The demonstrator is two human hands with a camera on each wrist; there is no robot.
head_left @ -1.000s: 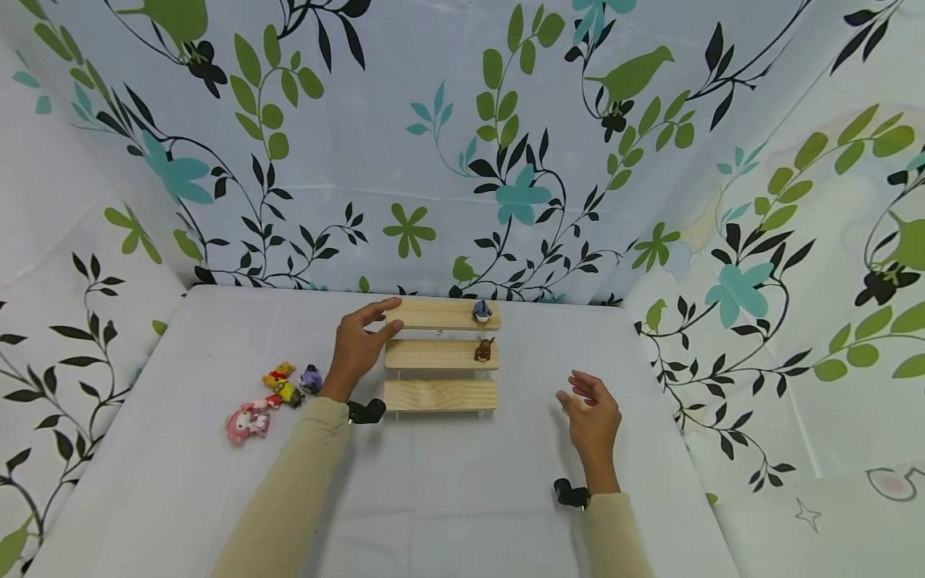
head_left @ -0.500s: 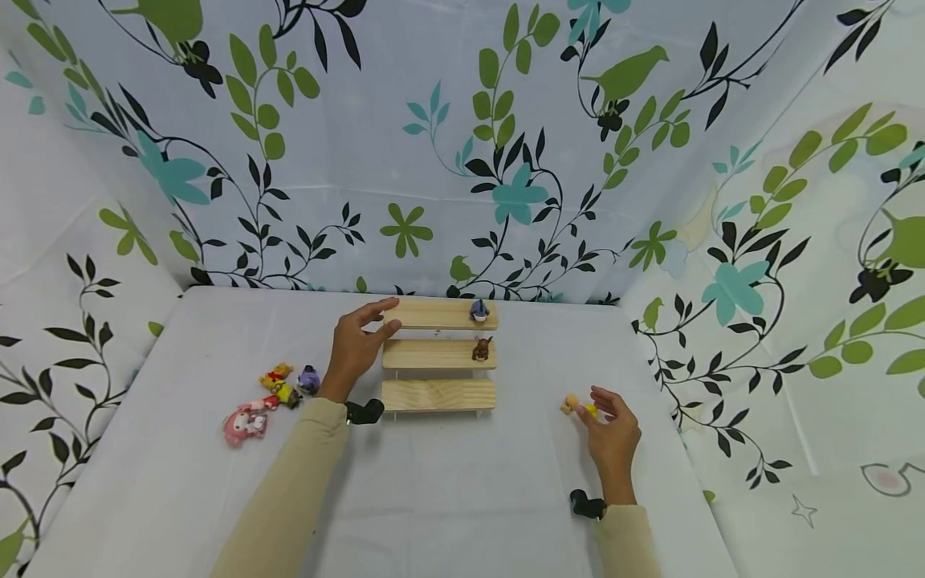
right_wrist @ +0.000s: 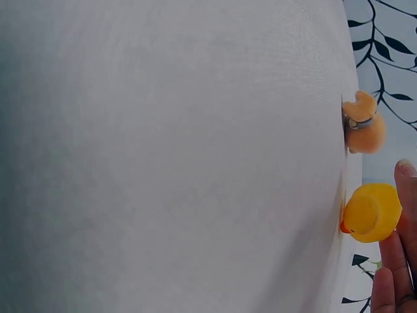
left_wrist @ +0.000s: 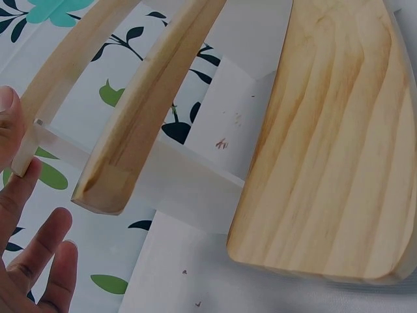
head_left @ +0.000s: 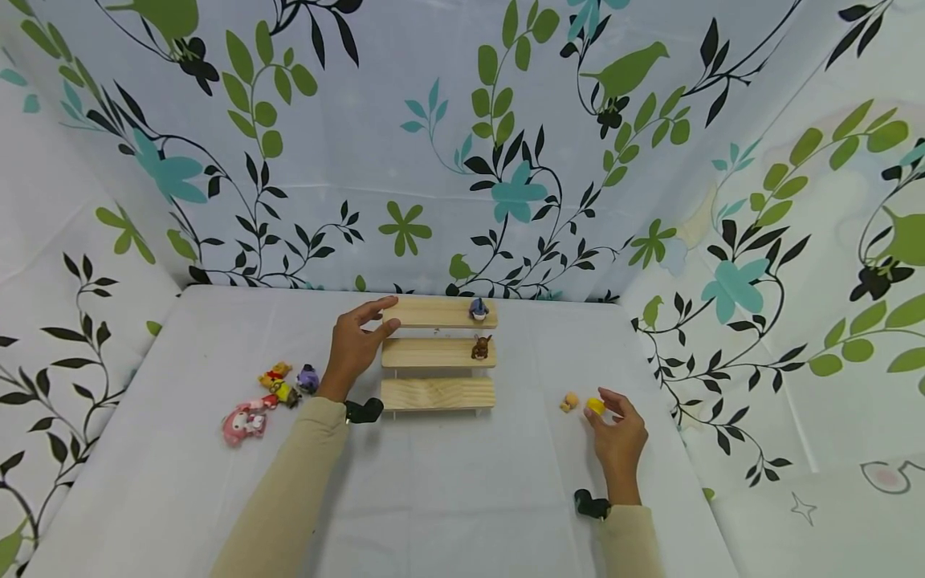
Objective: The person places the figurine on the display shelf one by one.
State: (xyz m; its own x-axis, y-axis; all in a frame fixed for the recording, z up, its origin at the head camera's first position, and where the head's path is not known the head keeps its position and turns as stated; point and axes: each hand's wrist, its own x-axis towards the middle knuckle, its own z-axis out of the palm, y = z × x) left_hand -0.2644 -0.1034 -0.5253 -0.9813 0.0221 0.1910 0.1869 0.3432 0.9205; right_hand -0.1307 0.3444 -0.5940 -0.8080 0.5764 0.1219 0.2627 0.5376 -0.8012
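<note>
My left hand [head_left: 354,347] pinches the left end of the top tier of a three-tier wooden display shelf [head_left: 438,393], thumb on one side and index finger on the other in the left wrist view. The remaining fingers are spread loosely. At the right, my right hand [head_left: 620,440] holds a yellow rubber duck [right_wrist: 373,212] between thumb and fingers, its orange beak right at the tabletop. Just left of it is a small orange-tan figurine [head_left: 569,402]. A blue-grey figurine [head_left: 478,309] stands at the top tier's right end, a brown one [head_left: 480,348] on the tier below.
Left of the shelf lie several toys: a purple figurine [head_left: 307,380], a yellow-and-red bear figurine [head_left: 278,373] and a pink-haired figurine [head_left: 237,425]. A white cloth covers the table [head_left: 448,498]. Leaf-patterned curtains [head_left: 318,168] enclose the back and sides.
My right hand has shifted right and slightly nearer, bringing the rubber duck apart from the orange-tan figurine, which now shows uncovered. My left hand stays at the shelf.
</note>
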